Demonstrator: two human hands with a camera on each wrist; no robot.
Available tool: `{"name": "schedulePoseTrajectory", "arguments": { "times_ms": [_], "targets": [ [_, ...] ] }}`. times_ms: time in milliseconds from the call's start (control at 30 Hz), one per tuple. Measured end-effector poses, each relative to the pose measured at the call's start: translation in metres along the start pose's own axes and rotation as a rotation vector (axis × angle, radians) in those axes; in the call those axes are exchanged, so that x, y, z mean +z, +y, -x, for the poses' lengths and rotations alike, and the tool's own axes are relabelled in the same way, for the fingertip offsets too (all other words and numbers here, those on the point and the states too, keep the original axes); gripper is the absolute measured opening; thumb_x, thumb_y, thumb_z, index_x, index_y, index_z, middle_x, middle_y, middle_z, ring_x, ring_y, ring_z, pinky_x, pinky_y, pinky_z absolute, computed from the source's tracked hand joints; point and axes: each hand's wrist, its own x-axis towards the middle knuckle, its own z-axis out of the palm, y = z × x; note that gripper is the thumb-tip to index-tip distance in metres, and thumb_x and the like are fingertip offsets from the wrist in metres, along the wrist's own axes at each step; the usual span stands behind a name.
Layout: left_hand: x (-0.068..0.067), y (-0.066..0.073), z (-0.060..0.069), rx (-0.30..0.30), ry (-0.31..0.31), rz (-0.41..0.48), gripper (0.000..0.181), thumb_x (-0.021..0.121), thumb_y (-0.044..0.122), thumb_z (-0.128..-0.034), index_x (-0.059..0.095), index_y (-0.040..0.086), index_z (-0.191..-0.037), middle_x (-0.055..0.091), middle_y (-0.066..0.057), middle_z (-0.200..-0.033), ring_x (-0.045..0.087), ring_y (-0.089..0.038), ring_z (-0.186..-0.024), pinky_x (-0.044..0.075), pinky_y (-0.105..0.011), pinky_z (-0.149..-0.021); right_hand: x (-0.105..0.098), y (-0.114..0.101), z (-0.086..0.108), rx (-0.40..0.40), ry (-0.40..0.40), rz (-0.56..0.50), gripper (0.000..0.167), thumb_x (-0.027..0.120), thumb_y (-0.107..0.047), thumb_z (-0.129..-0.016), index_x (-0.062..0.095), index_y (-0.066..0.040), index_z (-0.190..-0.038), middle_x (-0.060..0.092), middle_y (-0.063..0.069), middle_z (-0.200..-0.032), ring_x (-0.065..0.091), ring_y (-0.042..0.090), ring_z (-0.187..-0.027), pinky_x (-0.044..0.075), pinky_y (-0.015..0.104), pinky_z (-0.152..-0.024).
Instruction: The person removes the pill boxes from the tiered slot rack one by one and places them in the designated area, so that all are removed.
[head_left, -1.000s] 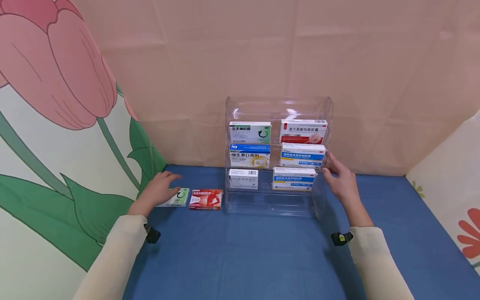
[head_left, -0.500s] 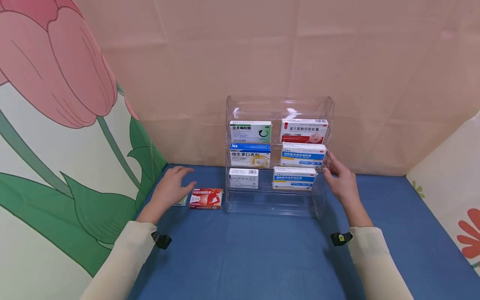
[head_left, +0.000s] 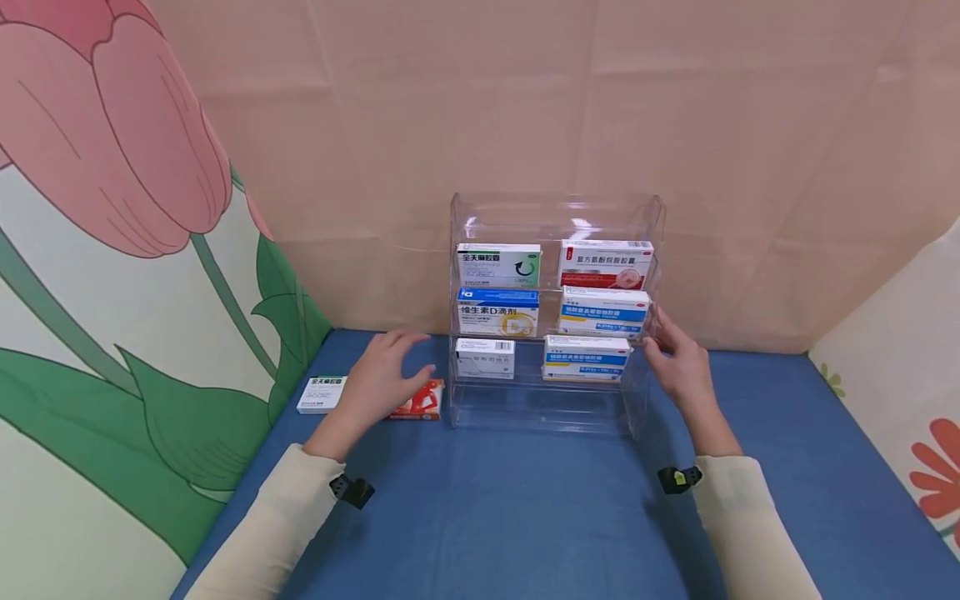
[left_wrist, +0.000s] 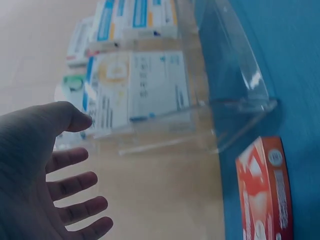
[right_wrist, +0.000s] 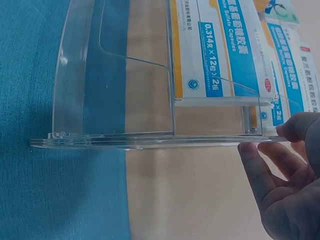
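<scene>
A clear plastic display rack (head_left: 551, 408) stands on the table with medicine boxes on its tiers. My right hand (head_left: 684, 367) pinches the rack's right side edge; in the right wrist view the thumb is on the inner face and fingers are on the outer. My left hand (head_left: 381, 379) hovers left of the rack, fingers spread, holding nothing. Below it lies a red medicine box (head_left: 423, 402), partly hidden by the hand in the head view and whole-sided in the left wrist view. Left of the wrist is a white and green medicine box (head_left: 321, 395), also partly covered.
On the rack sit a green-white box (head_left: 498, 265), a red-white box (head_left: 606, 264), a vitamin D box (head_left: 498, 312), a small white box (head_left: 485, 358) and two blue-white boxes, the lower one (head_left: 585, 358) beside the small white one. A pink cloth backdrop (head_left: 390, 167) hangs behind.
My left hand has moved right, from over the white and green box to over the red box, with its fingers spread. My right hand stays on the rack's side.
</scene>
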Motion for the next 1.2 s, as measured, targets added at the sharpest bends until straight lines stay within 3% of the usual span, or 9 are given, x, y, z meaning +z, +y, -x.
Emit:
{"name": "schedulePoseTrajectory", "arguments": {
  "times_ms": [500,767,933,1200],
  "targets": [
    [0.026,0.056,-0.008,0.087,0.030,0.110,0.051,0.070,0.036,-0.0918,0.061,0.018,-0.138,0.057,-0.007,-0.143,0.049,-0.029,-0.133,0.049,-0.057,-0.102,0.001,0.002,0.002,0.014,-0.011,-0.011,0.064,0.051,-0.037,-0.105,0.019,-0.039,-0.160,0.046,0.017,-0.153,0.047,0.042,-0.137,0.048,0.059,-0.102],
    [0.042,0.084,-0.017,0.159,0.034,0.099,0.053,0.075,0.036,-0.0894,0.061,0.020,-0.138,0.059,-0.003,-0.140,0.051,-0.026,-0.132,0.053,-0.052,-0.099,0.001,0.003,0.002,0.020,-0.007,-0.029,0.064,0.051,-0.037,-0.106,0.016,-0.045,-0.158,0.044,0.016,-0.155,0.046,0.042,-0.138,0.048,0.059,-0.101],
    [0.052,0.094,-0.022,0.208,0.045,0.091,0.051,0.075,0.035,-0.0900,0.062,0.020,-0.137,0.060,-0.002,-0.139,0.053,-0.024,-0.129,0.053,-0.048,-0.099,0.002,0.004,0.001,-0.015,-0.002,-0.039,0.064,0.052,-0.037,-0.105,0.019,-0.041,-0.159,0.045,0.017,-0.154,0.046,0.043,-0.138,0.047,0.059,-0.102],
    [0.064,0.113,-0.034,0.277,0.032,0.048,0.049,0.072,0.034,-0.0916,0.062,0.018,-0.137,0.060,-0.004,-0.139,0.053,-0.024,-0.130,0.050,-0.045,-0.104,0.003,0.005,0.001,0.000,-0.002,-0.038,0.063,0.052,-0.039,-0.105,0.020,-0.040,-0.160,0.046,0.018,-0.153,0.047,0.043,-0.138,0.048,0.060,-0.101]
  ]
}}
